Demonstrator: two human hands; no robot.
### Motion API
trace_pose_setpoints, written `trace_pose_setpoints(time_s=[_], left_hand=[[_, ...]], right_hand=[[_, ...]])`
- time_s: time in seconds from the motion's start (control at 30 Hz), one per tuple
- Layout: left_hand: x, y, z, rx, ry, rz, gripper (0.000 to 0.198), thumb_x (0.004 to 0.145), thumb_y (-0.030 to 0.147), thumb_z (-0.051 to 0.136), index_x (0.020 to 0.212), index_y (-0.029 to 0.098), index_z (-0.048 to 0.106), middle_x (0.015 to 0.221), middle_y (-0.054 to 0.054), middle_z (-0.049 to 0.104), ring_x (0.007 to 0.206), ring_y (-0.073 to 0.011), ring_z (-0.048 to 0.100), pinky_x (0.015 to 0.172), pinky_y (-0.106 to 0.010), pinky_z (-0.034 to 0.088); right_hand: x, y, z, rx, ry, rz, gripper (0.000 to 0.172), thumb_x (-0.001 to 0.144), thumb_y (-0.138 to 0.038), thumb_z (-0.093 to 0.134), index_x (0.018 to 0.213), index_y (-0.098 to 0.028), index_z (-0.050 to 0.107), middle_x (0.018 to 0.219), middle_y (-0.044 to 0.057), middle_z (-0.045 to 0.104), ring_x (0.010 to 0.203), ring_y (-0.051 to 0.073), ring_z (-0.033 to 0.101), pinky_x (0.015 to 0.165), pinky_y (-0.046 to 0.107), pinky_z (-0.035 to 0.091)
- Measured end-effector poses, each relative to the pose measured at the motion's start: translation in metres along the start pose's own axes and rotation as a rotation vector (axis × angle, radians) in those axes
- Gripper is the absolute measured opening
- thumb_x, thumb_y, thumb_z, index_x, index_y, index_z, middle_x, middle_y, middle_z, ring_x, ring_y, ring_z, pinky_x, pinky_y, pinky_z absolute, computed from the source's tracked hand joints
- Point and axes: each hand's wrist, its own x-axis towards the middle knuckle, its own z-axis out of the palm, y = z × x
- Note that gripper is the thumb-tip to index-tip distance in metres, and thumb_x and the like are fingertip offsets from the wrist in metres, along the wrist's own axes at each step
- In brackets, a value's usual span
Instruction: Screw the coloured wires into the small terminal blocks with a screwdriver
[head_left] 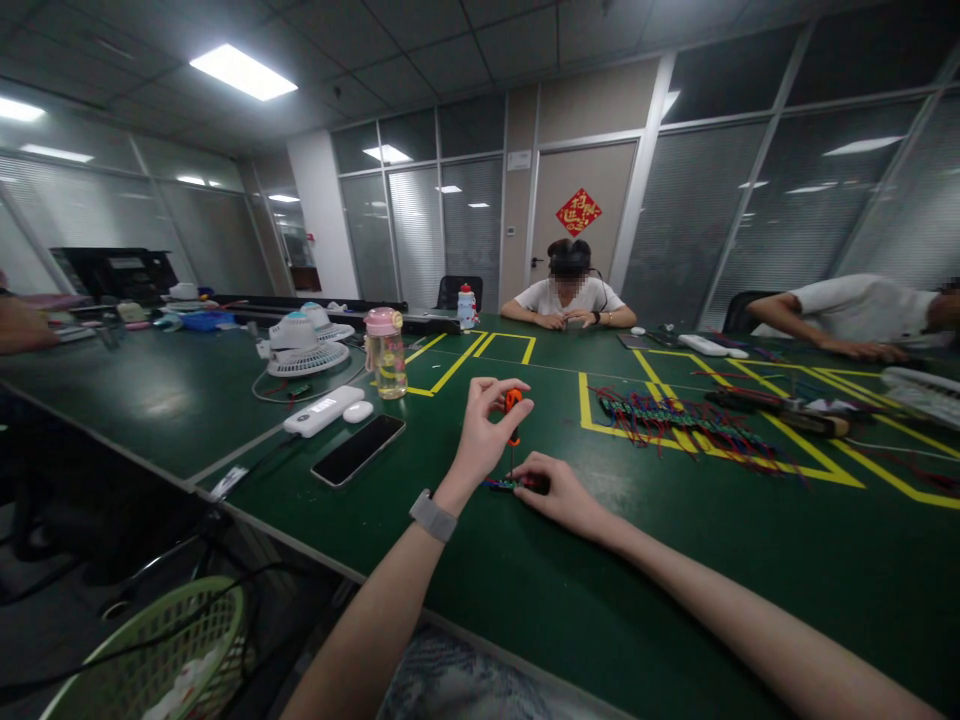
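My left hand [486,425] is closed round the orange and black handle of a screwdriver [514,408], which stands upright with its thin shaft pointing down. The shaft's lower end meets a small green circuit board [504,485] on the table. My right hand [553,487] rests on the tabletop and pinches the board's right end, where dark red wires show partly under the fingers. Whether the tip sits in a screw is too small to make out.
A phone [358,450], a white power strip [325,410], a drink bottle [386,355] and white fans [307,345] stand on the green table [465,580] to the left. Wired boards [682,415] lie to the right within yellow tape. A person [570,290] sits opposite; another is at right.
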Motion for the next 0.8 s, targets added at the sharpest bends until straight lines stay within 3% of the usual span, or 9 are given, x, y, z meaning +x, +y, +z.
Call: trace_pose_setpoints(time_s=[0.07,0.17,0.23,0.3,0.43,0.53,0.63,0.7,0.8], left_hand=[[0.001,0.0,-0.002,-0.068,-0.047,-0.016,0.023,0.086,0.031,0.052,0.098,0.02,0.068,0.109,-0.008,0.054,0.098,-0.0161,0.055,0.081,-0.026,0.047],[0.002,-0.001,-0.003,-0.228,-0.147,-0.111,0.03,0.088,0.034,0.047,0.108,0.018,0.063,0.1,-0.008,0.061,0.085,-0.0154,0.061,0.074,-0.028,0.05],[0.002,-0.001,-0.003,-0.197,-0.126,-0.113,0.028,0.083,0.034,0.057,0.105,0.018,0.064,0.093,-0.006,0.061,0.078,-0.0136,0.06,0.07,-0.026,0.05],[0.002,-0.001,-0.003,-0.099,-0.061,-0.058,0.024,0.077,0.032,0.064,0.097,0.019,0.068,0.098,-0.006,0.058,0.084,-0.0136,0.059,0.071,-0.023,0.049],[0.002,0.0,-0.004,-0.179,-0.088,-0.068,0.026,0.085,0.034,0.053,0.1,0.019,0.068,0.114,-0.008,0.055,0.096,-0.0171,0.059,0.078,-0.027,0.05],[0.001,0.0,-0.004,-0.308,-0.175,-0.153,0.031,0.086,0.035,0.05,0.109,0.018,0.062,0.101,-0.008,0.062,0.085,-0.0168,0.063,0.074,-0.03,0.052],[0.001,0.0,-0.005,-0.149,-0.096,-0.098,0.024,0.079,0.032,0.061,0.099,0.018,0.065,0.093,-0.005,0.06,0.081,-0.0138,0.06,0.072,-0.025,0.05],[0.002,0.0,-0.007,-0.043,-0.033,-0.038,0.019,0.078,0.03,0.063,0.092,0.019,0.068,0.102,-0.005,0.057,0.089,-0.0141,0.059,0.075,-0.024,0.049],[0.004,0.0,-0.011,-0.112,-0.087,-0.051,0.025,0.085,0.032,0.052,0.101,0.02,0.067,0.112,-0.007,0.056,0.093,-0.0166,0.06,0.079,-0.028,0.05]], right_hand=[[0.0,0.001,0.0,0.024,0.002,0.01,0.017,0.073,-0.015,0.061,0.088,-0.015,0.07,0.081,0.004,0.06,0.072,0.014,0.056,0.067,0.027,0.046],[0.001,0.003,-0.001,0.09,-0.01,0.044,0.015,0.073,-0.017,0.063,0.086,-0.015,0.07,0.08,0.004,0.06,0.072,0.014,0.056,0.067,0.026,0.046],[0.001,0.005,-0.001,0.13,-0.016,0.07,0.014,0.072,-0.019,0.065,0.085,-0.015,0.07,0.079,0.003,0.059,0.071,0.013,0.055,0.066,0.026,0.046],[0.002,0.006,-0.001,0.147,-0.014,0.087,0.014,0.071,-0.02,0.066,0.084,-0.015,0.071,0.078,0.002,0.059,0.069,0.013,0.055,0.065,0.025,0.045],[0.002,0.007,-0.001,0.154,-0.009,0.093,0.015,0.071,-0.021,0.067,0.083,-0.015,0.071,0.078,0.002,0.059,0.069,0.013,0.054,0.065,0.026,0.044],[0.003,0.007,-0.001,0.153,-0.013,0.095,0.015,0.071,-0.021,0.067,0.084,-0.014,0.072,0.078,0.003,0.059,0.069,0.013,0.054,0.065,0.025,0.044],[0.003,0.007,-0.002,0.143,-0.016,0.092,0.016,0.071,-0.021,0.067,0.084,-0.015,0.072,0.077,0.002,0.059,0.068,0.013,0.053,0.064,0.025,0.044],[0.003,0.007,-0.002,0.135,-0.017,0.084,0.015,0.071,-0.021,0.067,0.084,-0.015,0.072,0.078,0.003,0.06,0.069,0.013,0.054,0.064,0.025,0.044],[0.001,0.005,-0.002,0.094,-0.012,0.042,0.014,0.073,-0.02,0.066,0.085,-0.015,0.072,0.08,0.003,0.061,0.071,0.014,0.056,0.066,0.026,0.046]])
